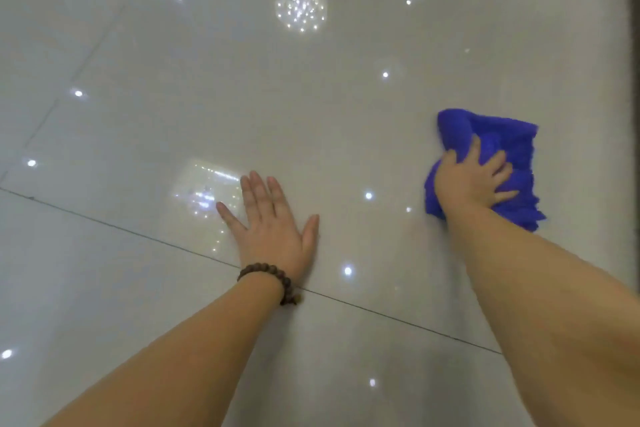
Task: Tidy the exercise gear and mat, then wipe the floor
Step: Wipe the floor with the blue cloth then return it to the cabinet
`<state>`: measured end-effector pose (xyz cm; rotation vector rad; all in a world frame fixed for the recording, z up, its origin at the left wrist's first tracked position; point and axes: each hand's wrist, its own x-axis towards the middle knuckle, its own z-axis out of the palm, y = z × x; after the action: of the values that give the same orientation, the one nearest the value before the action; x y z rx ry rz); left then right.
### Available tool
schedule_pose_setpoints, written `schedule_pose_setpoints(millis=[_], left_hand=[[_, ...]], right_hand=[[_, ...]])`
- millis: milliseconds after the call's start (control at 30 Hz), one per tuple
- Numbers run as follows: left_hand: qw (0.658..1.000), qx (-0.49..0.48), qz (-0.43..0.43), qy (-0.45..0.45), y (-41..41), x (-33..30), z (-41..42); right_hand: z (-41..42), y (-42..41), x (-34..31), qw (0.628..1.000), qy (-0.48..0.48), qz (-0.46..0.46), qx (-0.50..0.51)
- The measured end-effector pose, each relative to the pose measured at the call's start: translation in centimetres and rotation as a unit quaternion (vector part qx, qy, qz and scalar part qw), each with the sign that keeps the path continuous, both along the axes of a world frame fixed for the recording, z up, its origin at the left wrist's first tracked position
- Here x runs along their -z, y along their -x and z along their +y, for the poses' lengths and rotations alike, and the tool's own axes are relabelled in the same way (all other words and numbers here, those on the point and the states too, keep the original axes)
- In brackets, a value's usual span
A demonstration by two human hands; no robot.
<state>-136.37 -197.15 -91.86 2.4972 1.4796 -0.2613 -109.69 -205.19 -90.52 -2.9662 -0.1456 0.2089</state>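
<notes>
right hand [472, 180] presses blue cloth [502, 149] on floor [242, 97]

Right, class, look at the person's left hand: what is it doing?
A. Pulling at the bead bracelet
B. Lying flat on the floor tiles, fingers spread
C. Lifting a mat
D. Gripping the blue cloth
B: the left hand lies flat on the floor, while the right hand presses the blue cloth.

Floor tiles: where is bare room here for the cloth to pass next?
Bare floor lies beyond both hands, up to the chandelier reflection, and between the left hand and the blue cloth. The right hand presses the cloth near the dark right edge, the tightest spot.
</notes>
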Motion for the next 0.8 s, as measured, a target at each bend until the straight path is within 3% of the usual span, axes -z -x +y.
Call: schedule_pose_setpoints(millis=[33,100,167,233,267,300,400,533,600,667,733,800], left_hand=[[1.000,-0.007,0.018,-0.010,-0.5,0.5,-0.4],[0.999,-0.014,0.034,-0.022,-0.8,1.1,-0.6],[0.999,-0.016,0.030,-0.027,-0.5,0.9,-0.4],[0.999,-0.016,0.027,-0.023,-0.7,0.6,-0.4],[0.999,-0.015,0.032,-0.013,-0.7,0.5,-0.5],[0.999,-0.013,0.036,-0.005,-0.6,0.4,-0.5],[0.999,-0.011,0.042,0.009,-0.5,0.3,-0.5],[0.999,-0.011,0.048,0.014,-0.6,0.3,-0.3],[0.999,-0.014,0.049,0.012,-0.7,0.2,-0.4],[0.999,-0.014,0.045,0.013,-0.7,0.2,-0.5],[0.999,-0.019,0.039,0.011,-0.8,0.0,-0.4],[0.999,-0.018,0.041,0.013,-0.9,-0.2,-0.6]], right_hand=[[2.8,1.7,0.6,1.000,0.009,-0.011,-0.014],[7.4,7.6,1.5,0.979,-0.010,-0.049,-0.200],[8.8,12.8,1.8,0.887,-0.033,-0.073,-0.455],[7.2,10.7,1.8,0.830,-0.049,-0.089,-0.549],[5.7,7.9,1.9,0.837,-0.049,-0.101,-0.535],[3.8,4.7,2.1,0.871,-0.042,-0.113,-0.476],[-3.0,-4.3,1.4,0.982,-0.004,-0.094,-0.165],[-1.8,-4.6,0.3,0.994,-0.006,-0.041,0.103],[2.0,0.1,0.9,0.996,-0.019,-0.060,0.063],[4.1,5.6,1.4,0.986,-0.016,-0.086,-0.143],[2.4,7.5,1.3,0.932,-0.016,-0.059,-0.356],[-1.9,4.3,1.1,0.898,-0.018,-0.070,-0.433]])
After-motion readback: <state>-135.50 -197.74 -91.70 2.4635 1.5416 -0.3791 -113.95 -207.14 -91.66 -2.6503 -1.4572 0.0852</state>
